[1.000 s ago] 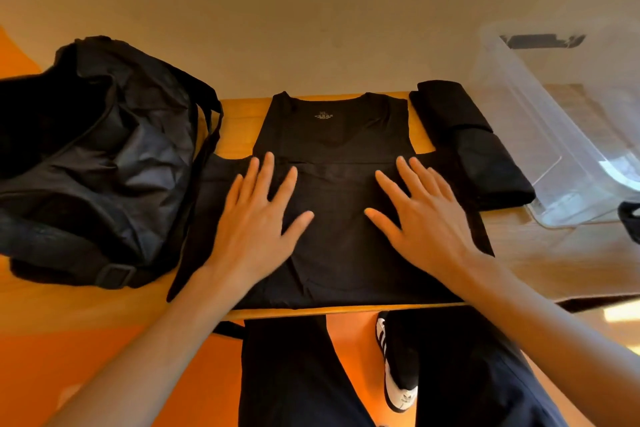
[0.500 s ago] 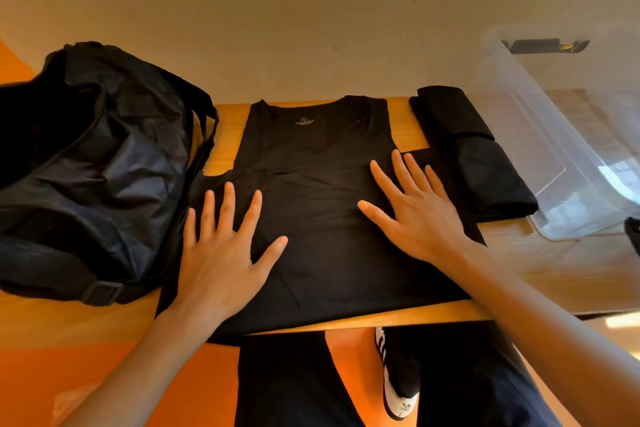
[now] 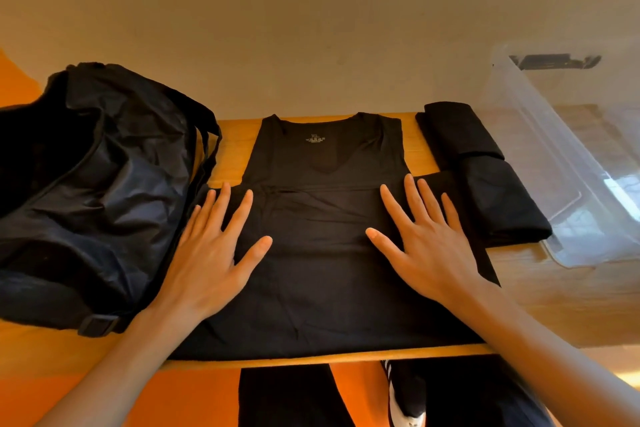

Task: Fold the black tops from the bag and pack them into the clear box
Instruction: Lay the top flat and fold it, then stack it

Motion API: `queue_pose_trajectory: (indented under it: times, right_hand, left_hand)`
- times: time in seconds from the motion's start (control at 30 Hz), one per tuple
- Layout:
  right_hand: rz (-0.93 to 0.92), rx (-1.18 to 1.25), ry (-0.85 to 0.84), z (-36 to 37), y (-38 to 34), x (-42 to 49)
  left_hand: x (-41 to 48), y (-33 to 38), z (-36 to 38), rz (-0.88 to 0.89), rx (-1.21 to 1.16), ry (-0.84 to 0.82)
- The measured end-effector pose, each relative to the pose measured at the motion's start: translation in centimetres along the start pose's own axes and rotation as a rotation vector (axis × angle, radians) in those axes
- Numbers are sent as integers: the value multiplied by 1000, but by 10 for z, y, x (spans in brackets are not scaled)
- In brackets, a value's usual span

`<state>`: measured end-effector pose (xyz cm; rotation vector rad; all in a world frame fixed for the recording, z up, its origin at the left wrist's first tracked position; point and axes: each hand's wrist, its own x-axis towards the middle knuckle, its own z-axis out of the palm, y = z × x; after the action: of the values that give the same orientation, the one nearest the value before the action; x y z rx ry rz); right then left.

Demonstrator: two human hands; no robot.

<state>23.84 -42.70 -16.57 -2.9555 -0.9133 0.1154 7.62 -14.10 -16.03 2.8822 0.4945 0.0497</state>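
A black sleeveless top point(image 3: 322, 253) lies flat on the wooden table point(image 3: 540, 295), neckline away from me, its lower part folded up across the chest. My left hand point(image 3: 214, 246) presses flat on its left side, fingers spread. My right hand point(image 3: 422, 239) presses flat on its right side. A black bag point(image 3: 93, 191) slumps at the left, touching the top's edge. Two folded black tops point(image 3: 485, 180) lie in a row to the right. The clear box point(image 3: 568, 163) stands at the far right, beside them.
A beige wall runs close behind the table. The table's front edge is just below the top's hem. Under it I see dark trousers and a black-and-white shoe point(image 3: 405, 399) on an orange floor.
Both hands slid outward over the top, then the left one back up; the view shifted, and the top lies flatter.
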Motion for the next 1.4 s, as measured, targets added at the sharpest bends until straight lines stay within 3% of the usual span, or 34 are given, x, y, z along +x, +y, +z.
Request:
queue_pose_trajectory:
  times: [0.1,0.43,0.7,1.1,1.2,1.27,1.4]
  right_hand:
    - [-3,-20,1,0,-1,2]
    - [12,-36,-14,-4,-9,13]
    - [25,-41,33,-9,-27,21]
    - [84,21,-61,-22,-30,22]
    - [63,127,56,-41,-34,60]
    - [79,167,13,-44,-33,104]
    - [134,141,-95,-28,-25,164]
  left_hand:
    - [3,-12,-4,-42,-74,13]
    - [26,-16,-6,-69,87,-12]
    - [25,21,-4,66,169,-11]
    - [25,38,-4,84,118,-85]
    - [54,39,-15,93,5,9]
    - [92,41,-16,132,-31,21]
    - [164,40,-9,133,75,-104]
